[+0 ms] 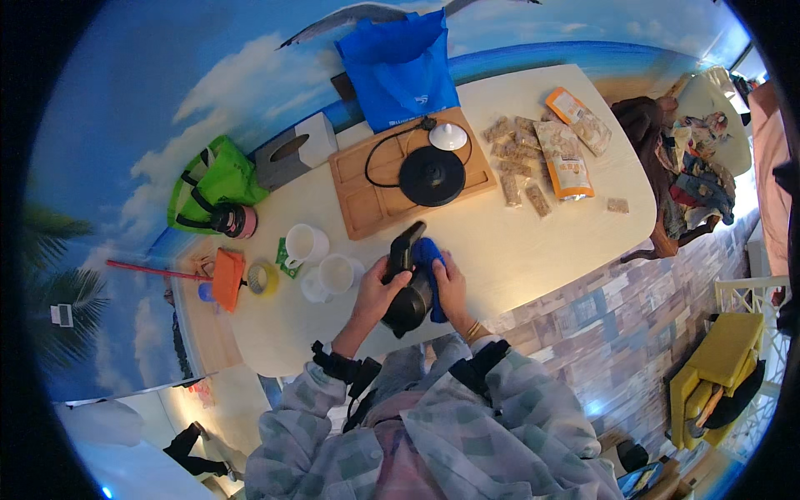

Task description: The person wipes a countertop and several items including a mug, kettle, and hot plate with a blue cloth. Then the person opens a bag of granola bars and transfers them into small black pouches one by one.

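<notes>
A black electric kettle [406, 306] is held tilted over the table's near edge, its spout towards me. My left hand [377, 294] grips its handle [403, 250]. In my right hand [451, 287] is a blue cloth [430, 256], pressed against the kettle's side. Beyond them, the black round power base [432, 176] with its cord rests on a wooden tray [356, 209]. A white lid [447, 137] lies beside the base on the same tray. Left of my hands stand two white cups, one nearer [336, 275] and one farther [306, 244].
A blue bag [400, 75] stands behind the tray. Snack pouches [565, 162] and several small packets [515, 150] lie right on the white table [550, 262]. To the left are a tissue box [297, 150], a green bag [219, 181], a jar [234, 220] and yellow tape [262, 279].
</notes>
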Demonstrator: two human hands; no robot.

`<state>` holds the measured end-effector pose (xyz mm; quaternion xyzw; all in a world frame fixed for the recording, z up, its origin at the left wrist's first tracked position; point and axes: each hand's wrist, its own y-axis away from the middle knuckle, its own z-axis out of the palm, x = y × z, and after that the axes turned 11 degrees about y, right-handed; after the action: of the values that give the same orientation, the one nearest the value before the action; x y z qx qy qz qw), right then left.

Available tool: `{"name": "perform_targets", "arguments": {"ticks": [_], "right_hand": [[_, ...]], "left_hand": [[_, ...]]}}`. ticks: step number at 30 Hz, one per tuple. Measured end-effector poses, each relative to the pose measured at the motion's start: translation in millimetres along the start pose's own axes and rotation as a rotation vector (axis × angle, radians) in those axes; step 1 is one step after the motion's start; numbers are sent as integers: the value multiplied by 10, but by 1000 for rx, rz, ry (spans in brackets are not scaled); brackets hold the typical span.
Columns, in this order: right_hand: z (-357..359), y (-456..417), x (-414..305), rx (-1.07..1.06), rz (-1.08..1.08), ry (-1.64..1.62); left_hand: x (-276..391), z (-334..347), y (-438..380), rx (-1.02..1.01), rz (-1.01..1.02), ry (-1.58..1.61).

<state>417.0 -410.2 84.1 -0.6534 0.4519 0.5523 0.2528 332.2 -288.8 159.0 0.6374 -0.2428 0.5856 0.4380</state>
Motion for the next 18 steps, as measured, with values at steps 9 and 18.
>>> {"name": "perform_targets", "arguments": {"ticks": [9,18], "right_hand": [[9,364,-548,-47,-515,221],[21,-454,-24,128,-520,414]], "left_hand": [[-34,-177,3,102,138,-64],[101,-87,-48,113,205,-210]]}}
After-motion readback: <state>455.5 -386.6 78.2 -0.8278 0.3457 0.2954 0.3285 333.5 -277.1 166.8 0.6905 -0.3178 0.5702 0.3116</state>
